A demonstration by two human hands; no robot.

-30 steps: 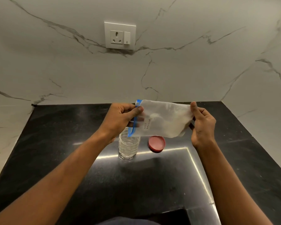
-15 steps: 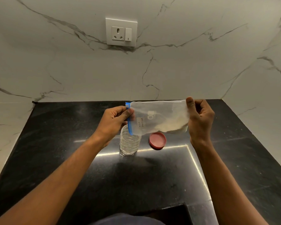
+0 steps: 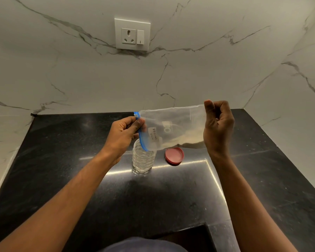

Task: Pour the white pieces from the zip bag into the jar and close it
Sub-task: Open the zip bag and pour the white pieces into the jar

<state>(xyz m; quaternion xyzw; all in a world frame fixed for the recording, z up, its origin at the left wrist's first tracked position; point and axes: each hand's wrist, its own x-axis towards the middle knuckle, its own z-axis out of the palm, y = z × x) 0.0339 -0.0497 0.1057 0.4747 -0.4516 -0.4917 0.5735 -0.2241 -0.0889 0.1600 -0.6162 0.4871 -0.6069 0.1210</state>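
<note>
Nearby: red lid (image 3: 174, 155) right of jar (image 3: 143, 160).

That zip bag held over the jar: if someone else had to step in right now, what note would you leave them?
Left hand: pinching the blue zip end of the zip bag, which sits just over the mouth of the jar.
Right hand: holding the bag's far end up, so it slopes down toward the jar.
Jar: upright on the black counter, open, looks empty.
Red lid: lying on the counter right of the jar.
Done: lid off, bag lined up.
Left: the white stuff sits mostly at the bag's right end; pour it into the jar, then put the lid on.
</note>
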